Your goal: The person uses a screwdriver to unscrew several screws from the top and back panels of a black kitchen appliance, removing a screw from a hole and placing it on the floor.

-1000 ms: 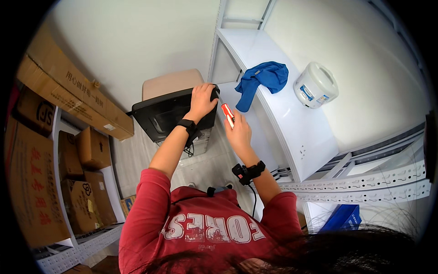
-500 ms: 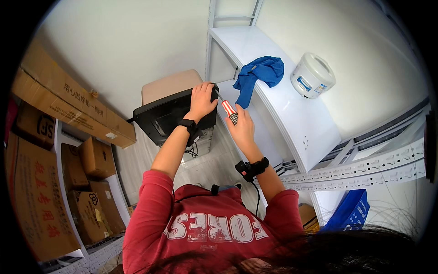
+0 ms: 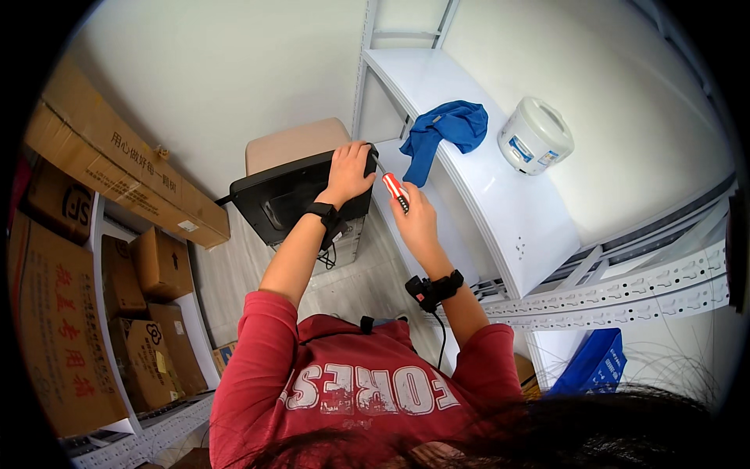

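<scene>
A black panel [image 3: 301,187] with rounded corners and a recessed handle slot stands tilted in front of me. I cannot make out what appliance it belongs to. My left hand [image 3: 348,173] grips its upper right corner, fingers over the top edge. In my right hand [image 3: 416,217] is a screwdriver [image 3: 392,186] with a red-and-white handle and a dark patterned end. Its metal shaft points up and left to the panel's right edge, near my left fingertips. Whether the tip sits in a screw is too small to tell.
Behind the panel is a beige padded top [image 3: 297,142]; cables hang below. At right, a white shelf [image 3: 508,207] bears a blue cloth [image 3: 447,129] draped over its edge and a white rice cooker [image 3: 536,137]. Cardboard boxes [image 3: 160,262] fill the left shelving. A blue bag [image 3: 591,363] lies lower right.
The screwdriver has turned in my right hand: more of the handle's red side faces me now. My left hand stays on the panel's corner. The view has shifted slightly.
</scene>
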{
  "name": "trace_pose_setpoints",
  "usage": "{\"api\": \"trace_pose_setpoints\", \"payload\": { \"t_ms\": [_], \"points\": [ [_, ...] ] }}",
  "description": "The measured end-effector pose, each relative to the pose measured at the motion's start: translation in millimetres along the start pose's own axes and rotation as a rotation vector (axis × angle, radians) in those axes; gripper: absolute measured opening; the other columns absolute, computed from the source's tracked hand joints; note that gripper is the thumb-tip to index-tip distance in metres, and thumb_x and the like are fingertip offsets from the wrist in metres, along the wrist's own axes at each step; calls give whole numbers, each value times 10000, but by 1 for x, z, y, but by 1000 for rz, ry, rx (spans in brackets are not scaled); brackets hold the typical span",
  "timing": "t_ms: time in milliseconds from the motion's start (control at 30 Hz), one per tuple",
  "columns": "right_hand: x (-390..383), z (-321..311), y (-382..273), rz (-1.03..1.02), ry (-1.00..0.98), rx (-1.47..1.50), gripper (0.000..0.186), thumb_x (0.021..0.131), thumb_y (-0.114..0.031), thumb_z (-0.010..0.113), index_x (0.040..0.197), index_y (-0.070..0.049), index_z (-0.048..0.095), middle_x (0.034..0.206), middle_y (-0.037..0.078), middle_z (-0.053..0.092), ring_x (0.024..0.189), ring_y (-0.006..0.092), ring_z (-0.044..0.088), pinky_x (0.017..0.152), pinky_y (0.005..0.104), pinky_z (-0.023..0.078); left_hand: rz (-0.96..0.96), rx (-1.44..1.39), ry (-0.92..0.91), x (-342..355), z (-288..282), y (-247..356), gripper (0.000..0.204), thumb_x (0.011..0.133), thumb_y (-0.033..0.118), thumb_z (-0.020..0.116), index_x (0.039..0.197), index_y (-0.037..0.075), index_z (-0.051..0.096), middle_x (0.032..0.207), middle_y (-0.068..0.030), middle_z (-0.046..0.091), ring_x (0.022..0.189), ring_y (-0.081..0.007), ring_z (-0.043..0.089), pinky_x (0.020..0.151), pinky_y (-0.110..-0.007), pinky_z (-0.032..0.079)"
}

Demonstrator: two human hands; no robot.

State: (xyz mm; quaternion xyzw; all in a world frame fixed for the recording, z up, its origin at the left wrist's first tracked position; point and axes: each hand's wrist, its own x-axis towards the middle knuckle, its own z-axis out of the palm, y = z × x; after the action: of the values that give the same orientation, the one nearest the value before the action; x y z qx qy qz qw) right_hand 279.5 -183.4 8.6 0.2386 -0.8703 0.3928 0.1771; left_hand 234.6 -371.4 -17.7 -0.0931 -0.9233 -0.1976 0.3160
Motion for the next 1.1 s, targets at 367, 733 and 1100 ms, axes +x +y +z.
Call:
{"api": "trace_pose_setpoints", "payload": {
  "t_ms": [367, 733, 1100],
  "points": [
    [-7, -4, 11, 108, -98, 50, 329, 815, -209, 611, 1064, -10, 529, 846, 195, 602, 743, 399, 585, 642, 440, 468, -6, 9, -5, -2, -1, 7, 598, 608, 212, 705, 1128, 9, 492, 1160, -124, 492, 1099, -301, 450, 953, -408, 329],
    [-14, -9, -4, 62, 36, 0, 334, 808, -191, 626, 1064, 2, 534, 970, 220, 552, 860, 391, 558, 728, 437, 455, -22, -3, -15, -4, -2, 9, 606, 616, 222, 707, 1145, 22, 488, 1181, -118, 485, 1110, -304, 441, 954, -409, 328],
    [-9, -9, -3, -232, 121, -124, 360, 821, -190, 620, 1109, -9, 504, 835, 185, 588, 773, 319, 599, 672, 393, 460, -27, 1, -17, -4, -3, 7, 607, 605, 215, 706, 1136, 11, 492, 1168, -116, 489, 1112, -295, 442, 963, -402, 320]
  ]
}}
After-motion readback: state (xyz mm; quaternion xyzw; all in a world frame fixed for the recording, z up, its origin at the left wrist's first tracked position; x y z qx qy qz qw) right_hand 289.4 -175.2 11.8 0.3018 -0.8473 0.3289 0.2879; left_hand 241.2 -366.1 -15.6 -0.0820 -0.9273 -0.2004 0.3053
